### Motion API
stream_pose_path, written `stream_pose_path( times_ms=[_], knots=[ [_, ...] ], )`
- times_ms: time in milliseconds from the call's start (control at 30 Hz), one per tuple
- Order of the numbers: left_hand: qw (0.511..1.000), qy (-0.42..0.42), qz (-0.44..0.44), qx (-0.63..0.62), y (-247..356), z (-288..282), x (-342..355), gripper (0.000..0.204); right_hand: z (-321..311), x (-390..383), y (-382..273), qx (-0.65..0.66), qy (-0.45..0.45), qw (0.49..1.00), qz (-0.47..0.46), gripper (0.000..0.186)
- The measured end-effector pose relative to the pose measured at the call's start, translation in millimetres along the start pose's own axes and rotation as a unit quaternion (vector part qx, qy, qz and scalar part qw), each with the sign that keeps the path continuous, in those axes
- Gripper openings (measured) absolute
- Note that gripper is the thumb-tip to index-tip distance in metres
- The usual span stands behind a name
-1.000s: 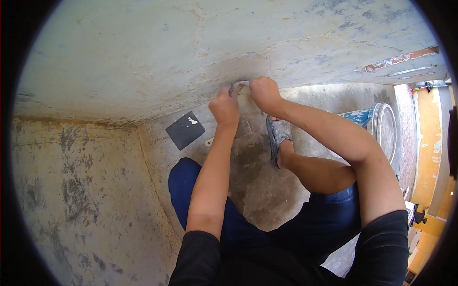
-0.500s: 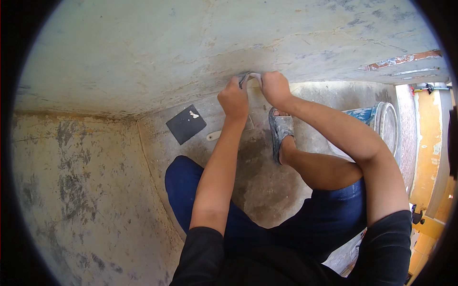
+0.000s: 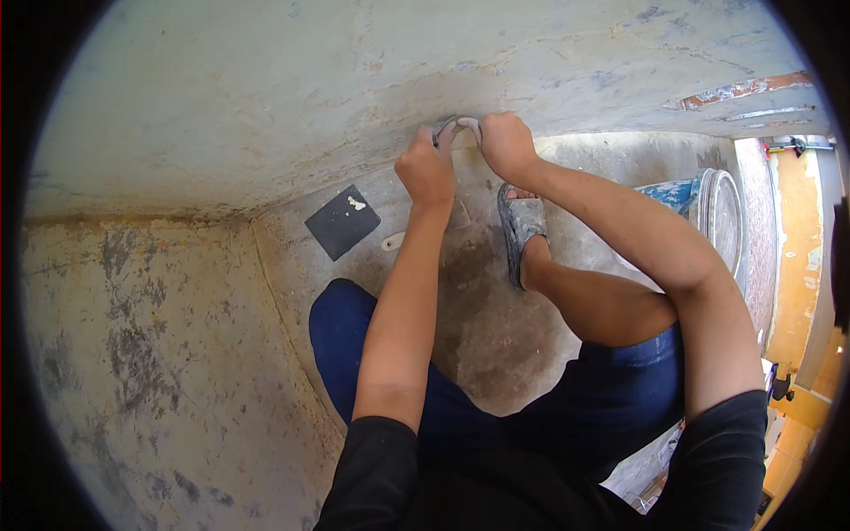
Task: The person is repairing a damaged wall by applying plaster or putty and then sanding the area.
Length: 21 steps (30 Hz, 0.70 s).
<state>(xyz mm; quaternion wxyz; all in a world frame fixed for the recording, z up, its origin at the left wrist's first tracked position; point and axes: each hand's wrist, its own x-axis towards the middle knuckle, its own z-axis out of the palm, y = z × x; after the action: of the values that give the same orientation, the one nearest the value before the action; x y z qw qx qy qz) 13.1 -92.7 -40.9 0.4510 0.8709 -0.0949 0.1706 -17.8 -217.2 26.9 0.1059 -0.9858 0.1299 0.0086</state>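
Observation:
My left hand (image 3: 427,170) and my right hand (image 3: 508,147) are raised close together in front of the wall's lower part. Both are closed, with the fingers curled. Between them runs a thin, bent grey sheet (image 3: 457,121), like a piece of sandpaper, gripped from either side. Its exact kind is too small to make out. On the floor beyond my left forearm lies a dark square plate (image 3: 343,222) with white lumps on it. Beside it is a scraper's pale handle (image 3: 393,241), partly hidden by that forearm.
The stained, patchy wall (image 3: 266,97) rises ahead and meets a second wall (image 3: 150,354) on my left. A white and blue bucket (image 3: 719,221) stands on the right. My sandaled foot (image 3: 524,226) rests on the concrete floor (image 3: 482,354). An orange-yellow panel (image 3: 795,257) is farther right.
Both hands have shifted slightly up in the picture, staying close together with the thin sheet between them. The floor and the things on it also sit a little higher in view.

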Motion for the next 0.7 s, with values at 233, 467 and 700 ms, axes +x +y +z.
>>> stream_pose_path(
  times_ms=[233,467,700],
  knots=[
    [0.998,0.025,-0.037,-0.049,8,-15,3,0.039,16,4,1,0.013,0.045,0.998,-0.044,0.044],
    [0.999,0.001,0.030,-0.033,15,3,0,0.039,0,-5,11,0.008,0.044,0.999,0.027,0.038],
    [0.998,0.017,-0.055,0.012,4,-19,4,0.038,22,7,-7,0.022,0.073,0.995,-0.066,0.027]
  ],
)
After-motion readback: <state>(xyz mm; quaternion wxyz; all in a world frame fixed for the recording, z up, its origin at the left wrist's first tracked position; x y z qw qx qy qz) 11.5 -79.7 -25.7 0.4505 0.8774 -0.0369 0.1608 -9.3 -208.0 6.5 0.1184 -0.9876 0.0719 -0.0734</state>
